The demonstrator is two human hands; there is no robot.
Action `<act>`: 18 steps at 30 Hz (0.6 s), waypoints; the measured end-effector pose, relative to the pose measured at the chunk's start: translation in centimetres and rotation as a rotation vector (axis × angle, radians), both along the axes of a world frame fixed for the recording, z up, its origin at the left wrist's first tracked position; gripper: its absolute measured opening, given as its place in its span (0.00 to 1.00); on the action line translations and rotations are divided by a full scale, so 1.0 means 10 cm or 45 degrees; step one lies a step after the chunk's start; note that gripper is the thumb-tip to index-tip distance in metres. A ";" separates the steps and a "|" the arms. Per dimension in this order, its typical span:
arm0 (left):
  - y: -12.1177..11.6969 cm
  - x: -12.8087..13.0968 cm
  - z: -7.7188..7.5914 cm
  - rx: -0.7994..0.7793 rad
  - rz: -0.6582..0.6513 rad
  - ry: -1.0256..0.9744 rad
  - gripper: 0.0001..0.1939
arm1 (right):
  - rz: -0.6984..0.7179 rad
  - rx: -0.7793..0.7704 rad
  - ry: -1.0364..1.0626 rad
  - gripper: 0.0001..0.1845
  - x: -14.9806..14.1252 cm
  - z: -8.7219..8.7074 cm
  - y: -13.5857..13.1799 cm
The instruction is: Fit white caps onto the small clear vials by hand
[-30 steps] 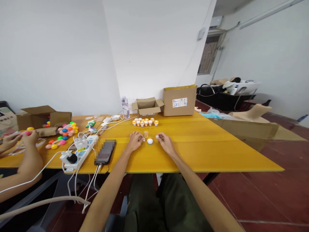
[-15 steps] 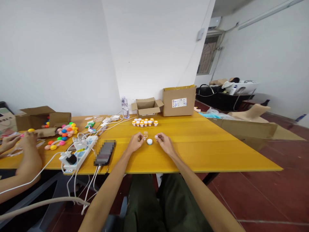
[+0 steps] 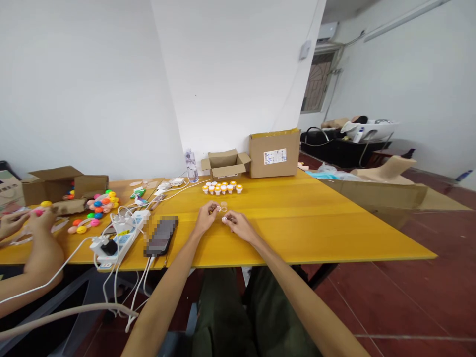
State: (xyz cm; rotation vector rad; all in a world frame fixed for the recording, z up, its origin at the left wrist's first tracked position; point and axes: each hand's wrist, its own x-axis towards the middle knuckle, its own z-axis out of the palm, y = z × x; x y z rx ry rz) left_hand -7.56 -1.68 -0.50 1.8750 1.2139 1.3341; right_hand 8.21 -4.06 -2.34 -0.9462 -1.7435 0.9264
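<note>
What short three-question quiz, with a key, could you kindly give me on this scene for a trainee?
1. True or false: the white-and-orange rounded pieces stand on the table in front of the small open brown cardboard box.
2. Where does the black rectangular phone lie? (a) Left of the long white power strip; (b) right of it; (c) beneath it.
3. Fill in the colour: the right hand holds a small, mainly ____ round piece in its fingers.

Key: 1 true; 2 b; 3 white.
</note>
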 end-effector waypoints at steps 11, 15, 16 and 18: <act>-0.02 0.08 -0.02 -0.060 -0.075 -0.072 0.06 | -0.157 0.017 0.126 0.06 0.07 0.05 0.01; -0.04 0.14 -0.05 -0.097 -0.127 -0.138 0.06 | -0.153 -0.086 0.238 0.08 0.06 0.06 0.00; -0.04 0.15 -0.05 -0.108 -0.140 -0.153 0.06 | -0.151 -0.105 0.270 0.08 0.06 0.06 0.00; -0.04 0.17 -0.06 -0.130 -0.165 -0.178 0.06 | -0.144 -0.124 0.325 0.09 0.05 0.06 0.00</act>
